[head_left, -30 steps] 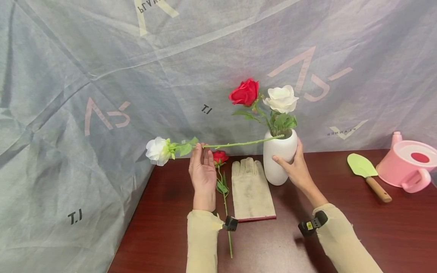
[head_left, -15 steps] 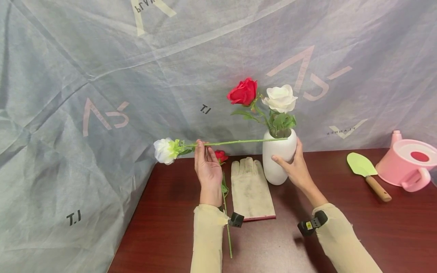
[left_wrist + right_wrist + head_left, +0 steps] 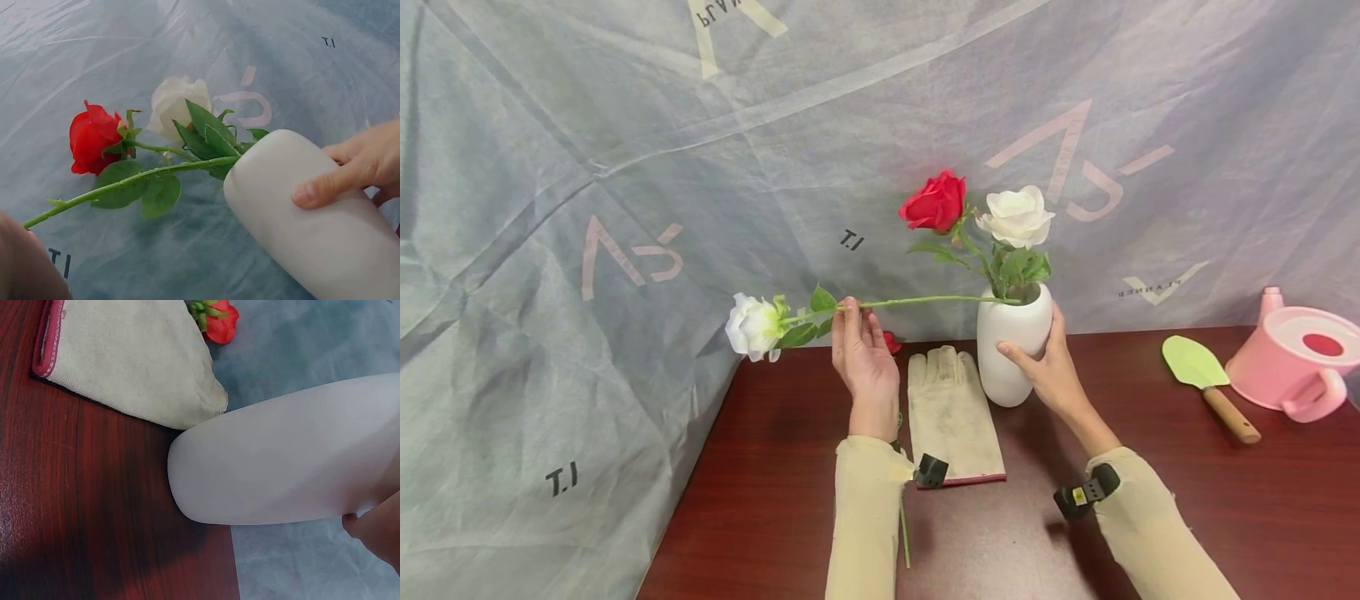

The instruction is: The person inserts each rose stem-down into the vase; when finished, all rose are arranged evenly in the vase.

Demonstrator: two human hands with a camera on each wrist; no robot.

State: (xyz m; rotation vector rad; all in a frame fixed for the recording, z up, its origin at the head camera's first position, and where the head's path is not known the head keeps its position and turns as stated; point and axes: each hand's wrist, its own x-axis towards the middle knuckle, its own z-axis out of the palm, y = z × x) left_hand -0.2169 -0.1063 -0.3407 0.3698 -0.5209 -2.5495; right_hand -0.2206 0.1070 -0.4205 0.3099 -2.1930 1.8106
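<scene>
My left hand [image 3: 867, 365] pinches the green stem of a white rose [image 3: 751, 327], which lies almost level with its bloom to the left. The stem's far end reaches the mouth of a white vase [image 3: 1009, 354]; whether the tip is inside I cannot tell. My right hand [image 3: 1062, 385] grips the vase from its right side, thumb across the front. In the vase stand a red rose [image 3: 935, 202] and another white rose [image 3: 1017, 218], both leafy. The left wrist view shows the held stem [image 3: 125, 182] crossing in front of these blooms.
Left of the vase a work glove [image 3: 953, 421] lies flat on the dark red table [image 3: 760, 483]. Another red rose [image 3: 222, 325] lies beside it, mostly hidden by my left arm. A green trowel [image 3: 1197, 362] and pink watering can [image 3: 1292, 358] are at the right.
My left hand has moved right and slightly up with the white rose, now covering most of the red rose on the table. The right hand and vase have stayed put.
</scene>
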